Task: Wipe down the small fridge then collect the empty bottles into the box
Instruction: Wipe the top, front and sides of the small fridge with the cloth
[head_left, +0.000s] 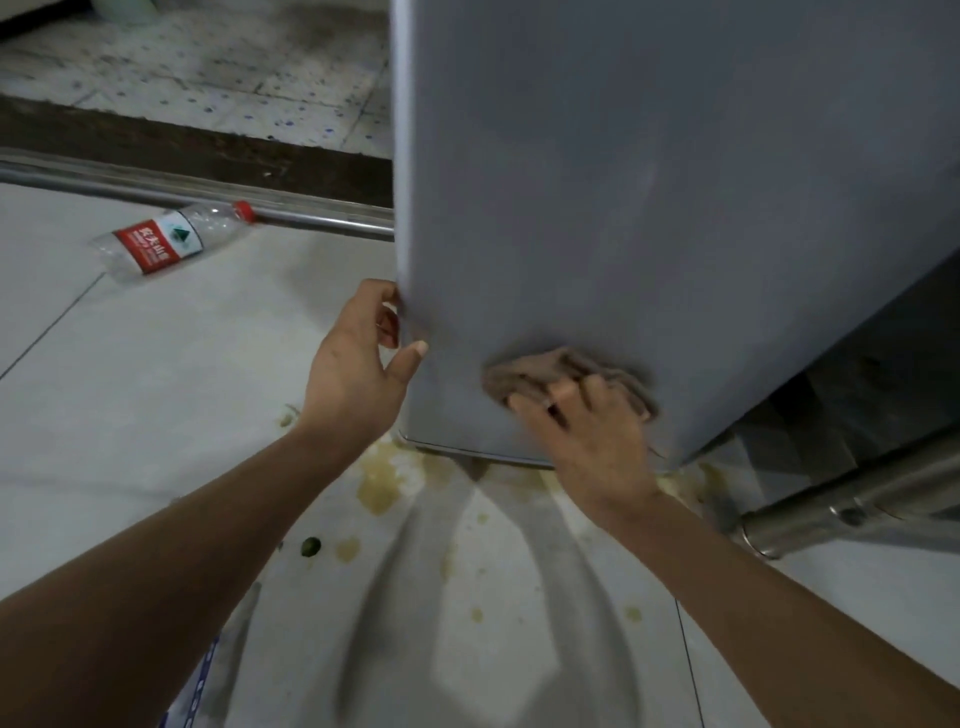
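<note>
while the small grey fridge stands on pale floor tiles, the left hand curls round its left edge; the right hand, spread flat, presses a bunched brown cloth low on its front. to the left lies a clear red-capped plastic bottle, white characters on its red label.

Smooth matt fridge; soft cloth; clear plastic bottle.
</note>
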